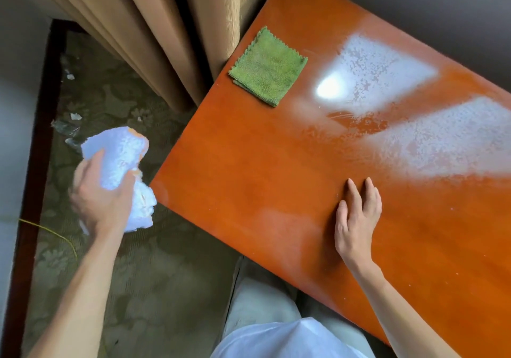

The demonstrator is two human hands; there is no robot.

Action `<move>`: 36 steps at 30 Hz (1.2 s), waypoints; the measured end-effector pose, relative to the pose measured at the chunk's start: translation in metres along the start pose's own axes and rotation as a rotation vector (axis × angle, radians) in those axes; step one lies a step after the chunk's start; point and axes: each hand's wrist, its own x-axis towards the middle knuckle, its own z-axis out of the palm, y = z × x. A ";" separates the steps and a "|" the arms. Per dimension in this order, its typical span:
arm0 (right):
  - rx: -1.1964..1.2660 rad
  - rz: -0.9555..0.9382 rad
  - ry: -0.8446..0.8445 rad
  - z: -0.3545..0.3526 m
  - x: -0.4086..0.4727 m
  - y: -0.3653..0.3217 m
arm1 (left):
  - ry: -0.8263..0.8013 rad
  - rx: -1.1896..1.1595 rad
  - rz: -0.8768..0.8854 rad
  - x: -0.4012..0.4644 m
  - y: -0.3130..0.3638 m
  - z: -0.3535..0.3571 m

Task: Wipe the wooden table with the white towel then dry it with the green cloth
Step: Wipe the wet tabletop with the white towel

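Observation:
The glossy orange-brown wooden table (262, 169) fills the right half of the view, with wet, speckled patches shining at its far right. A folded green cloth (268, 66) lies flat near the table's far left corner. My left hand (96, 194) is off the table's left edge, above the carpet, gripping a bunched white towel (121, 161). My right hand (356, 219) rests flat on the tabletop near the front edge, fingers together and holding nothing.
Tan curtains (154, 34) hang just beyond the table's left corner. A patterned green carpet (110, 261) with small bits of litter lies below on the left, edged by a dark wooden border (36, 164). A thin yellow cord (55, 232) crosses the carpet.

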 end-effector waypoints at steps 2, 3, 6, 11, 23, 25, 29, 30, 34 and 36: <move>-0.015 -0.013 0.012 0.001 -0.001 0.001 | 0.005 0.129 0.180 -0.026 0.008 0.002; -0.016 -0.021 0.017 0.001 -0.001 0.001 | 0.005 0.174 0.274 -0.041 0.015 0.009; -0.005 -0.026 0.010 0.000 0.000 0.001 | -0.096 0.192 0.579 -0.093 0.040 0.045; 0.041 -0.013 -0.001 -0.001 0.000 0.004 | -0.380 0.224 0.846 -0.199 0.090 0.110; 0.110 0.075 -0.014 -0.006 0.002 0.001 | -0.402 0.237 0.640 -0.159 0.142 0.144; 0.179 0.086 -0.023 -0.013 0.004 0.003 | -0.381 0.306 0.599 -0.128 0.137 0.137; 0.503 0.221 -0.045 -0.040 0.005 0.006 | -0.348 0.359 0.514 -0.067 0.107 0.106; 0.599 0.269 -0.016 -0.046 0.007 0.008 | -0.325 0.369 0.484 -0.056 0.098 0.097; 0.987 0.540 0.196 -0.066 0.016 0.028 | -0.272 0.373 0.417 -0.048 0.080 0.079; 1.041 0.637 0.283 -0.075 0.016 0.042 | -0.270 0.365 0.394 -0.058 0.077 0.077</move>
